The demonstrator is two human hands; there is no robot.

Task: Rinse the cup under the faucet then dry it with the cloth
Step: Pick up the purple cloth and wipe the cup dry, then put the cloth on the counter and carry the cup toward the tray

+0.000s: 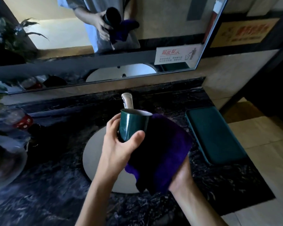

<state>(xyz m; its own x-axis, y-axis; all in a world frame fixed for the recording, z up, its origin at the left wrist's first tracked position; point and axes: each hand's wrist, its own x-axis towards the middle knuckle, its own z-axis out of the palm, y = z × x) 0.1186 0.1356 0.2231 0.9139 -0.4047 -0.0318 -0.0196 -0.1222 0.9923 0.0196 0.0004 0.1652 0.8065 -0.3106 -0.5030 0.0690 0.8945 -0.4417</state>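
Two hands work: left grip clasps the cup, right grip presses the cloth alongside.

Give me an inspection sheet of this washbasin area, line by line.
Surface: dark marbled counter around a white round sink.
Job's things: green cup held above the sink; purple cloth pressed against its right side; faucet behind, no water seen running.
Clutter: green phone-like slab at right; clear bottle with red label and glass dish at left.
Grippers: left hand grips the cup; right hand holds the cloth.
Cables: nothing seen.
Surroundings: mirror, small notice, plant.
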